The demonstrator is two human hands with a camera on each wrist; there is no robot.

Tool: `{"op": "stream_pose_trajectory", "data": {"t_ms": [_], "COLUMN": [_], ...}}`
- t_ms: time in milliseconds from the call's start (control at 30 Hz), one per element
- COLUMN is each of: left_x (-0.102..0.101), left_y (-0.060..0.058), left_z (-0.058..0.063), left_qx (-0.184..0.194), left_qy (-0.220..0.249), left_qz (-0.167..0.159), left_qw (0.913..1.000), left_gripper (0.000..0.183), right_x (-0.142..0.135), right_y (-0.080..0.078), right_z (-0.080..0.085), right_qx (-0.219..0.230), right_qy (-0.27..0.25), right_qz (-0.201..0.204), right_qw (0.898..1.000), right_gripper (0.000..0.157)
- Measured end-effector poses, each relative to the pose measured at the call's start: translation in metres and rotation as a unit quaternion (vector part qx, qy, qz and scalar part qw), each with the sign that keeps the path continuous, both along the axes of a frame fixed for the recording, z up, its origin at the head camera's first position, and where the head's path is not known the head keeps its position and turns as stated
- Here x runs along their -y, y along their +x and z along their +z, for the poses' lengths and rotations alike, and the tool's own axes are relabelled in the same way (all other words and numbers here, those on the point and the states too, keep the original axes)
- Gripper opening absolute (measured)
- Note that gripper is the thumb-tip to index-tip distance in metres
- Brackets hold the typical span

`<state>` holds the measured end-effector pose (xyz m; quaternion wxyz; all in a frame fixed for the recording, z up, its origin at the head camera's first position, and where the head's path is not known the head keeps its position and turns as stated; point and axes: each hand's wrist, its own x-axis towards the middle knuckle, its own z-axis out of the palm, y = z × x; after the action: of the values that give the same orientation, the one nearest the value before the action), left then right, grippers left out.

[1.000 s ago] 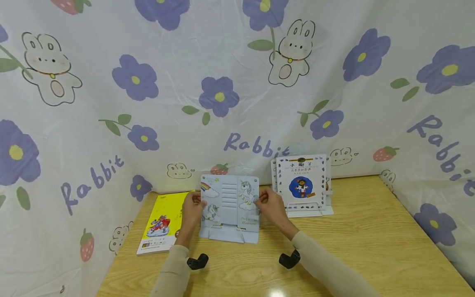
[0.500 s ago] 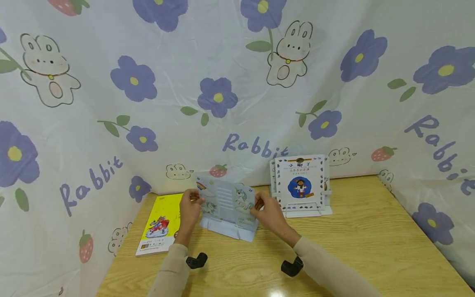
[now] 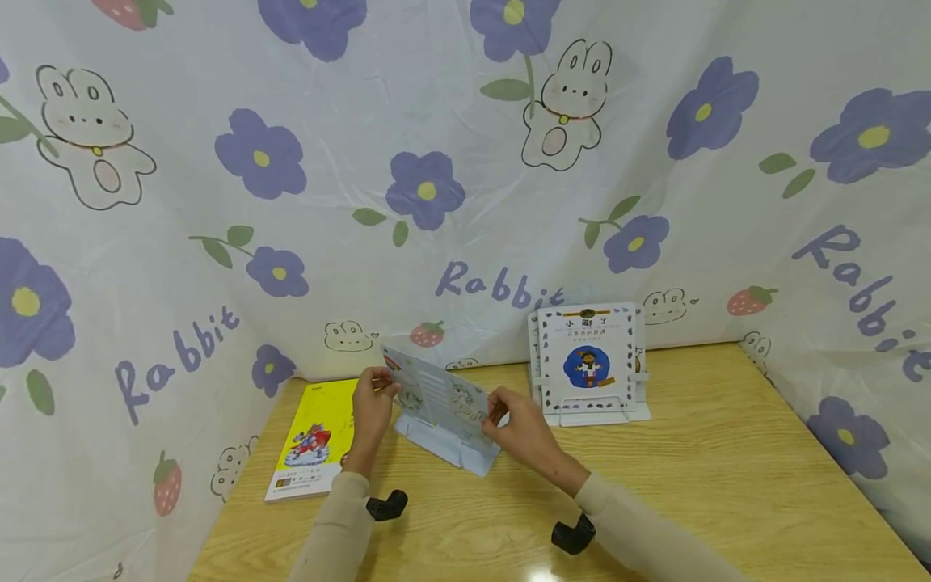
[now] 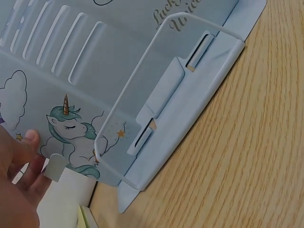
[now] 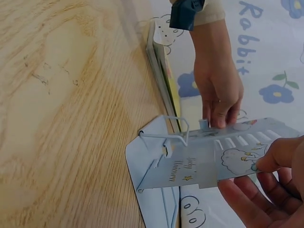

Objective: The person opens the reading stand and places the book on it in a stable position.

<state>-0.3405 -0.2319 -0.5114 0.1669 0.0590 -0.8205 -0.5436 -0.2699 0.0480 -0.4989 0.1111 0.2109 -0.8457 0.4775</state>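
A pale blue metal book stand (image 3: 439,402) printed with unicorns stands on the table, turned at an angle. My left hand (image 3: 372,416) holds the left edge of its back panel. At the opposite edge, my right hand (image 3: 527,427) pinches the panel between thumb and fingers. The left wrist view shows the slotted panel, the wire page holder (image 4: 124,90) and a small side tab (image 4: 55,167) beside the left fingers. Seen from the right wrist, the panel leans up from its base plate (image 5: 159,204), and the right thumb presses its printed face.
Left of the stand lies a yellow book (image 3: 314,436), partly behind the left forearm. Toward the back right, a second stand (image 3: 641,408) holds a white picture book (image 3: 587,356) upright. A rabbit-and-flower patterned cloth (image 3: 349,242) rises behind the wooden table (image 3: 698,469).
The book stand has turned from facing me to an angle, its right side swinging nearer to me. Both hands keep hold of its edges. The yellow book and second stand stay put.
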Motion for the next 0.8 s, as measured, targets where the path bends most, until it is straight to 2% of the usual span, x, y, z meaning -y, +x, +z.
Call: {"op": "stream_pose_trajectory", "data": {"t_ms": [167, 433, 600, 800], "left_x": [-0.001, -0.002, -0.006, -0.013], "left_y": [-0.004, -0.011, -0.015, -0.021], "left_z": [-0.001, 0.002, 0.002, 0.003], "left_qx": [0.006, 0.011, 0.013, 0.002], "left_qy": [-0.001, 0.008, 0.005, 0.003], "left_qz": [-0.006, -0.033, -0.033, -0.043], "left_qw": [1.0000, 0.9994, 0.9994, 0.9991], "left_gripper": [0.022, 0.024, 0.025, 0.025], "right_x": [0.006, 0.016, 0.021, 0.030], "right_y": [0.007, 0.020, 0.024, 0.026], "right_z": [0.001, 0.003, 0.001, -0.003], "right_qx": [-0.012, -0.053, -0.057, -0.089], "right_qy": [0.006, 0.017, 0.026, 0.028], "right_qz": [0.009, 0.032, 0.036, 0.062], "right_qw": [1.000, 0.998, 0.997, 0.994], "right_gripper": [0.019, 0.022, 0.024, 0.022]}}
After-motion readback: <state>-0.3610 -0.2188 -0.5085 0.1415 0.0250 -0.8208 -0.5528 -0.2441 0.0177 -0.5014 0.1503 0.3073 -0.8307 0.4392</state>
